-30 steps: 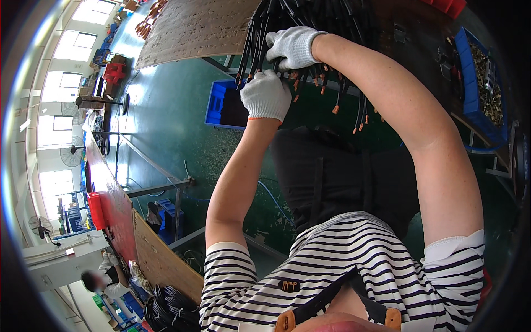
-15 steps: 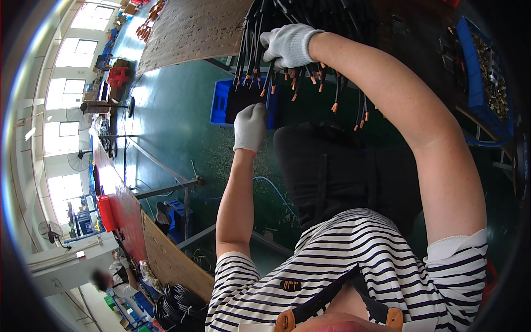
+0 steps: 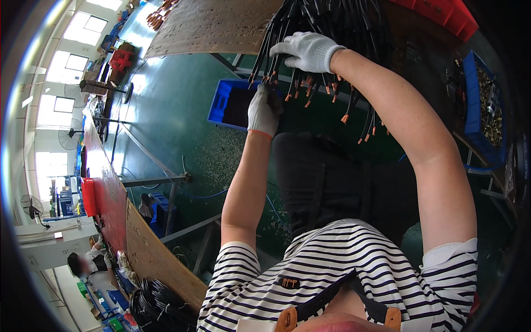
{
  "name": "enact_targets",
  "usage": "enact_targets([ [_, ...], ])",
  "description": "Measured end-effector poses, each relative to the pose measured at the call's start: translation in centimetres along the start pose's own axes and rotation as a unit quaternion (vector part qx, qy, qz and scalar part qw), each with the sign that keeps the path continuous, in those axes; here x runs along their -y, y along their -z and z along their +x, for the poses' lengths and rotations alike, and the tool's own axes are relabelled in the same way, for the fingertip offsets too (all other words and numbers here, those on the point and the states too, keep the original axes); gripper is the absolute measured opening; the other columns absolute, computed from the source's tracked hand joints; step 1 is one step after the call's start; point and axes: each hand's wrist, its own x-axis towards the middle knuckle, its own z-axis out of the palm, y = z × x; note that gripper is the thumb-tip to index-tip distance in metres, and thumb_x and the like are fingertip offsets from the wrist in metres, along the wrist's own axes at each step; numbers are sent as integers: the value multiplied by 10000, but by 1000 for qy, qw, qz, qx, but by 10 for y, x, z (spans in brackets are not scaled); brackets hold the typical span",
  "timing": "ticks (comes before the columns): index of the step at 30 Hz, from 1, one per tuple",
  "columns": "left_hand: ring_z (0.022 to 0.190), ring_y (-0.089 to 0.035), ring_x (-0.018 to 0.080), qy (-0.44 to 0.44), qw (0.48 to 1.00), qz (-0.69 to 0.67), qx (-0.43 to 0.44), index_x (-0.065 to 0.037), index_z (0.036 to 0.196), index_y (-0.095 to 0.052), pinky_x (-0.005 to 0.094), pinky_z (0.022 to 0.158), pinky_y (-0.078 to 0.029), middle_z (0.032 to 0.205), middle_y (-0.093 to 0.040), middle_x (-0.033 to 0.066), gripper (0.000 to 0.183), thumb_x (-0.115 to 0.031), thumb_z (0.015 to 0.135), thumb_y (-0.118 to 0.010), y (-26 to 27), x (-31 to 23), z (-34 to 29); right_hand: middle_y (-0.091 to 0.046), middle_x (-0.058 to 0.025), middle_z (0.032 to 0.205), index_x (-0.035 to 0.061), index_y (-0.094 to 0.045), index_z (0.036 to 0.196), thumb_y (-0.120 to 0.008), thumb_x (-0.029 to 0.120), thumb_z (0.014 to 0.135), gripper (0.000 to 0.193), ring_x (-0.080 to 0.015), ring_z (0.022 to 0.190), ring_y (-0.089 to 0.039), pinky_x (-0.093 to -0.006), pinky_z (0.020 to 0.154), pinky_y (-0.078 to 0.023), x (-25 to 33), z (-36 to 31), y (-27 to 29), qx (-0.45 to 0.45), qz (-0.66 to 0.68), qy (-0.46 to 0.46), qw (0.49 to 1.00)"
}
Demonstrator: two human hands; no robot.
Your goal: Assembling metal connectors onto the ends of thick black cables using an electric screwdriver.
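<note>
A thick bunch of black cables (image 3: 332, 19) hangs over the table edge, their stripped copper ends pointing down toward me. My right hand (image 3: 311, 52), in a white knit glove, rests over the bunch with its fingers stretched out and the thumb apart. Just below the leftmost cable ends is my left hand (image 3: 264, 112), gloved too. Its fingers are closed at a copper tip; they appear to pinch that cable end, though the glove hides most of it. Behind my left hand stands a blue bin (image 3: 222, 103) with dark contents.
A wooden tabletop (image 3: 215, 27) lies ahead. At right is a blue bin (image 3: 472, 99) of small brass-coloured parts; a red bin (image 3: 442, 16) sits at upper right. Scraps litter the green floor (image 3: 221, 160). Another person (image 3: 97, 271) works at a bench at lower left.
My left hand has risen from below the bunch to the cable ends. My right hand's fingers have straightened from a curl. The view has shifted, bringing the red bin in.
</note>
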Motion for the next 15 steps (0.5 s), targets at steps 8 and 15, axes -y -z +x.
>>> enact_targets([
  [8, 608, -500, 70, 23, 1000, -15, -8, -194, 917, -603, 239, 528, -358, 768, -552, -70, 338, -471, 1110, -589, -31, 0, -9, -667, -71, 1222, 195, -810, 1080, -810, 166, 839, 244, -291, 1207, -631, -418, 1058, -532, 1, 16, -1, 4, -88, 87, 992],
  [15, 612, -506, 72, 82, 994, 63, 26, -193, 981, -667, 245, 524, -360, 779, -589, -61, 318, -493, 1082, -638, -32, -7, 11, -666, -64, 1211, 172, -793, 1040, -794, 126, 834, 211, -295, 1189, -625, -416, 1045, -543, -9, 23, -9, 25, -32, 108, 993],
])
